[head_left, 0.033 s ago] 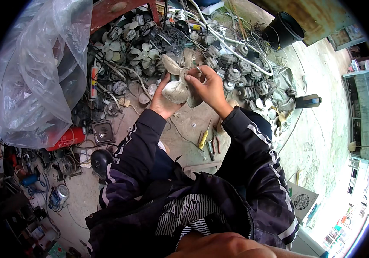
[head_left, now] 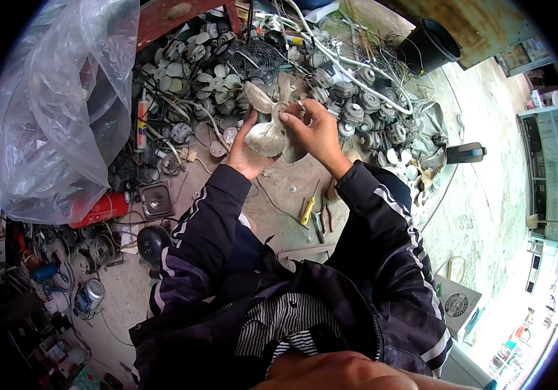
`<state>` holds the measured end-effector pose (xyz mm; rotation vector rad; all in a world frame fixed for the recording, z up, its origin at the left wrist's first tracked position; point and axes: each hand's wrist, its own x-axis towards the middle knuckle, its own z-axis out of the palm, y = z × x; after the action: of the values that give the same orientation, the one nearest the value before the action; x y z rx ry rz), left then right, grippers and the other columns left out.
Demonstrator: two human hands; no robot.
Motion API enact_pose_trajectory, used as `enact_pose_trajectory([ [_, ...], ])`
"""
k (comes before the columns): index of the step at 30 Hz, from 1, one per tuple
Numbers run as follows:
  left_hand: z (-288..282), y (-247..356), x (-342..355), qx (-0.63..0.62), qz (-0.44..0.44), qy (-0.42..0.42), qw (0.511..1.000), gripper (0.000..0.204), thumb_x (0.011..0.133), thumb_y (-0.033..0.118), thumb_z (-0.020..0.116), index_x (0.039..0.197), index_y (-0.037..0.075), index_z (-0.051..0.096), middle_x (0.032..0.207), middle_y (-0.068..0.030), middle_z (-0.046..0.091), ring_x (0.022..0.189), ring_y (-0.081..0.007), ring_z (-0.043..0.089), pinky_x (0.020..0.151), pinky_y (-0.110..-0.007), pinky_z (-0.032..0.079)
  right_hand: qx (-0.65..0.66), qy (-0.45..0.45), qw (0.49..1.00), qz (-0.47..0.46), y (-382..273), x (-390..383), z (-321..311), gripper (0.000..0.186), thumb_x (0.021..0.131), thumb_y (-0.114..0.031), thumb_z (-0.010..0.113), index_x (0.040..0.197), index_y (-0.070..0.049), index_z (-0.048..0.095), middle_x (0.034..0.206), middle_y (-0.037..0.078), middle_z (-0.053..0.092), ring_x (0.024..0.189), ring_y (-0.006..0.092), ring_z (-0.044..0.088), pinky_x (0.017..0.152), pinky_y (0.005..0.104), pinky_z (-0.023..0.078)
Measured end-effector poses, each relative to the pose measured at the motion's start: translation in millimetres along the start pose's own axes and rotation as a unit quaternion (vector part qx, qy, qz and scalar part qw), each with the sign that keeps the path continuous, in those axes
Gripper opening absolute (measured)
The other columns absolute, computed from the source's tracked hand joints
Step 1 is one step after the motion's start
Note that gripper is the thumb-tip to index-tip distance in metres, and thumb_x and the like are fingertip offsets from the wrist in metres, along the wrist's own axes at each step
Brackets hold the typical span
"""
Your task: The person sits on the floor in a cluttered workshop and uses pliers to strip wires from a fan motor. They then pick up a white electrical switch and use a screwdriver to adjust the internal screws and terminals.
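A dirty pale four-bladed fan [head_left: 266,138] is held up between both hands. My left hand [head_left: 246,156] grips it from the left, its fingers partly behind the blades. My right hand [head_left: 318,133] is closed on the hub area, thumb against the centre and index finger bent over it; whether anything small is pinched there too, I cannot make out. On the concrete below lie a yellow-handled screwdriver [head_left: 307,210], red-handled pliers [head_left: 328,218] and a dark-handled tool [head_left: 318,226].
Heaped small motors [head_left: 353,114], loose fan blades [head_left: 217,83] and cables fill the far side. A clear plastic bag [head_left: 51,117], red cylinder [head_left: 100,209] and metal tray [head_left: 157,198] sit left; a black bucket [head_left: 431,45] stands far right, a cardboard box [head_left: 455,305] lower right.
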<state>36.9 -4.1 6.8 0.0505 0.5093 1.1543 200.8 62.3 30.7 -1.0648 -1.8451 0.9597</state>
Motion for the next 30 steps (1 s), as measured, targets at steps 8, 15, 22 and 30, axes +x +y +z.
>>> enact_pose_trajectory([
  [8, -1, -1, 2, -0.01, -0.001, 0.03, 1.0, 0.048, 0.087, 0.052, 0.057, 0.121, 0.019, 0.057, 0.113, 0.0002, 0.062, 0.106, -0.0173, 0.056, 0.089, -0.035, 0.04, 0.027, 0.001, 0.999, -0.028, 2, 1, 3, 0.022, 0.078, -0.02, 0.074, 0.093, -0.005, 0.068, 0.083, 0.007, 0.065, 0.066, 0.0175, 0.061, 0.06, 0.0294, 0.047],
  [15, -1, 0, 1, -0.005, -0.001, 0.007, 1.0, 0.049, 0.088, 0.05, 0.057, 0.124, 0.018, 0.055, 0.117, 0.0002, 0.06, 0.111, -0.0169, 0.054, 0.094, -0.037, 0.039, 0.022, -0.007, 0.999, -0.024, 8, 1, 2, 0.023, 0.078, -0.019, 0.074, 0.095, -0.005, 0.068, 0.086, 0.007, 0.066, 0.067, 0.0181, 0.061, 0.062, 0.0295, 0.048],
  [22, -2, 1, -2, -0.017, -0.012, 0.0, 1.0, 0.05, 0.088, 0.048, 0.059, 0.127, 0.018, 0.052, 0.119, 0.0016, 0.059, 0.108, -0.0147, 0.056, 0.093, -0.034, 0.042, -0.033, -0.002, 0.999, 0.02, -7, 0, -1, 0.023, 0.079, -0.018, 0.073, 0.096, -0.004, 0.068, 0.087, 0.009, 0.066, 0.067, 0.018, 0.06, 0.062, 0.0297, 0.048],
  [30, -7, 0, 1, -0.011, 0.002, 0.02, 1.0, 0.053, 0.087, 0.051, 0.056, 0.127, 0.016, 0.053, 0.123, -0.0027, 0.058, 0.115, -0.0202, 0.052, 0.1, -0.04, 0.036, 0.01, 0.001, 1.0, -0.019, 4, 0, 4, 0.027, 0.078, -0.023, 0.075, 0.092, -0.002, 0.067, 0.084, 0.01, 0.064, 0.064, 0.0221, 0.059, 0.059, 0.0315, 0.046],
])
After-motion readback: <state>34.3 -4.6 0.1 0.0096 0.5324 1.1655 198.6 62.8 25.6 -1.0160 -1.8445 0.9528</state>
